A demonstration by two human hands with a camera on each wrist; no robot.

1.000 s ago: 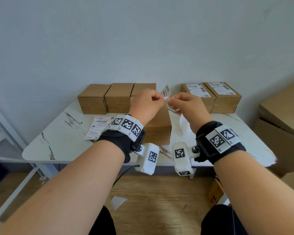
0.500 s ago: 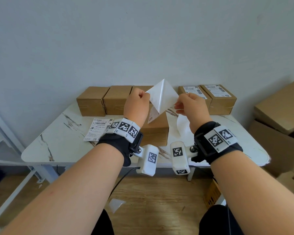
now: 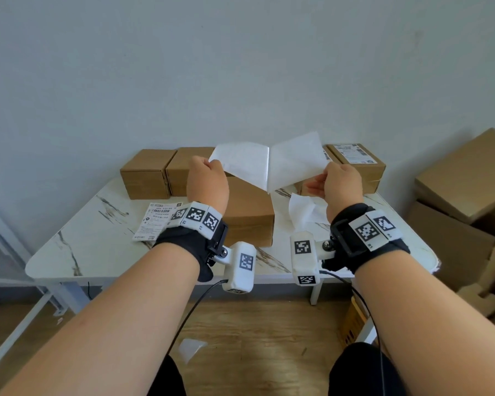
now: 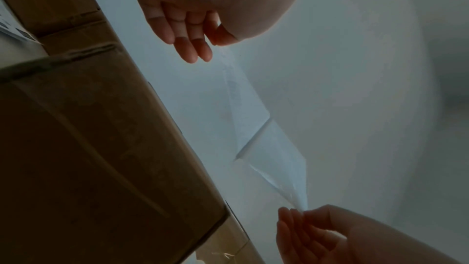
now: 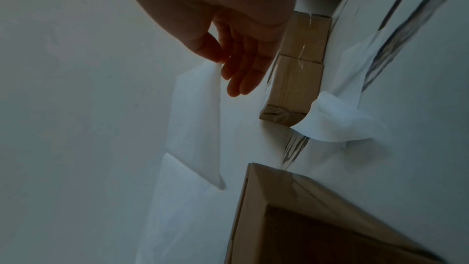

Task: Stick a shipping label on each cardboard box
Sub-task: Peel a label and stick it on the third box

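Observation:
My left hand (image 3: 209, 164) pinches a corner of a white shipping label (image 3: 240, 164), and faint print shows through it in the left wrist view (image 4: 241, 103). My right hand (image 3: 323, 178) pinches its backing sheet (image 3: 295, 161). The two sheets are spread wide and still joined along one edge above a plain cardboard box (image 3: 249, 212) at the table's middle. Two plain boxes (image 3: 146, 172) stand at the back left. Labelled boxes (image 3: 355, 164) stand at the back right. In the right wrist view my right hand (image 5: 223, 63) grips the backing sheet (image 5: 195, 117).
A pile of printed labels (image 3: 155, 221) lies on the marble table (image 3: 97, 252), left of the box. A crumpled backing sheet (image 3: 303, 210) lies to its right. Big cardboard boxes (image 3: 463, 181) are stacked at the far right. A scrap (image 3: 190, 348) lies on the wooden floor.
My hands have moved apart. The label and its backing, pinched close together a second ago, are now peeled open wide between them.

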